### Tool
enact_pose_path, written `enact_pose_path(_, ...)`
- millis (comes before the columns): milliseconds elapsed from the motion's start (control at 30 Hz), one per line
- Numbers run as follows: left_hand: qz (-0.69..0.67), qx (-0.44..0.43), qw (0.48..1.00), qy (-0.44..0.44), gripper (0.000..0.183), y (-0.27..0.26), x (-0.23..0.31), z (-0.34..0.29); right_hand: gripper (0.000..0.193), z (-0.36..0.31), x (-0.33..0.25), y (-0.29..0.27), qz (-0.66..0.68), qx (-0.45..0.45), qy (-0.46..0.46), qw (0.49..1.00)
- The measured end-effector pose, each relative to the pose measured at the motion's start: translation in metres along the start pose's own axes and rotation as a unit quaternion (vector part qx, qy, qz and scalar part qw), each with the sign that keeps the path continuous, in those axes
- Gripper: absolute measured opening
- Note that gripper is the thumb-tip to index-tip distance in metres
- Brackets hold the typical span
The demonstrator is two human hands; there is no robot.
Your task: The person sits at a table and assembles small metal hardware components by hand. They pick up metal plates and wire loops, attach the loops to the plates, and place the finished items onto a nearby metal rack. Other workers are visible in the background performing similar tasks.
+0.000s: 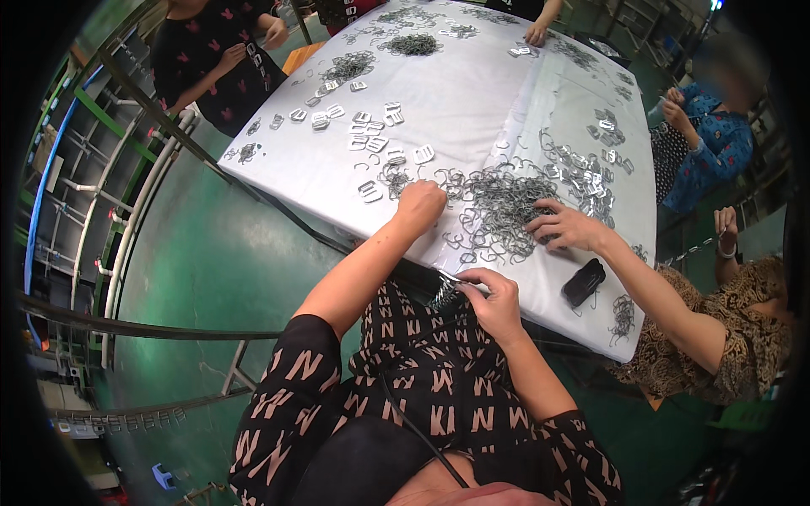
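Note:
My left hand (422, 207) rests with bent, closed fingers at the edge of the loose wire hooks; whatever is between its fingertips is hidden. Just off the near edge of the table, my right hand (496, 305) pinches a flat, pale metal piece (452, 276). A bunch of small metal pieces (443, 295) shows beside and below it, too fine to make out. Beyond my hands lies a large heap of curved metal hooks (506, 202). Flat slotted metal buckles (367, 135) are scattered to the left of the heap.
A co-worker's hand (564, 226) reaches into the heap from the right. A black object (583, 282) lies near the right corner of the white-covered table (456, 101). Other people work around it. More hook piles (409, 45) lie at the far side. A metal rail (169, 333) runs at left.

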State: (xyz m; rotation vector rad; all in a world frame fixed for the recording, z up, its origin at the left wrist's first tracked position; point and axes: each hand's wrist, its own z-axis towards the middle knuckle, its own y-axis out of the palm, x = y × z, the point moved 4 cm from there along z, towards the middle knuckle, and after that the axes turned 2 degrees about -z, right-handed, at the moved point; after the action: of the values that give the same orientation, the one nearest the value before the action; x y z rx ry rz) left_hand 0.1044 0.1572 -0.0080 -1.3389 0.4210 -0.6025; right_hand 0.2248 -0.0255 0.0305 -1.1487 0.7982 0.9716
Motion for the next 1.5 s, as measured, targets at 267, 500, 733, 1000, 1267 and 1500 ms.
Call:
enact_pose_path(267, -0.385, -0.057, 0.91, -0.143, 0.01, -0.003, -0.049, -0.007, 0.022, 0.009, 0.005, 0.004, 0.051, 0.037, 0.012, 0.998)
enact_pose_path(500, -0.759, -0.012, 0.647, -0.071, 0.009, -0.05, -0.016, -0.074, 0.032, 0.018, 0.01, 0.012, 0.059, 0.031, 0.046, 0.997)
enact_pose_path(733, -0.566, 0.023, 0.824, -0.001, 0.01, -0.072, 0.022, -0.112, 0.032, 0.022, 0.0, 0.017, 0.06, 0.03, 0.053, 0.996)
enact_pose_path(1000, -0.524, 0.053, 0.848, -0.061, 0.013, -0.076, 0.031, -0.128, 0.031, 0.022, -0.001, 0.027, 0.046, -0.002, -0.001, 0.999)
enact_pose_path(1267, -0.436, 0.108, 0.893, -0.021, 0.018, -0.086, 0.04, -0.139, 0.036, 0.11, 0.018, 0.074, -0.115, -0.071, -0.151, 0.979)
enact_pose_path(1500, -0.449, 0.121, 0.884, -0.042, 0.009, -0.083, 0.037, -0.154, 0.031, 0.171, 0.053, 0.2, -0.406, -0.115, -0.299, 0.856)
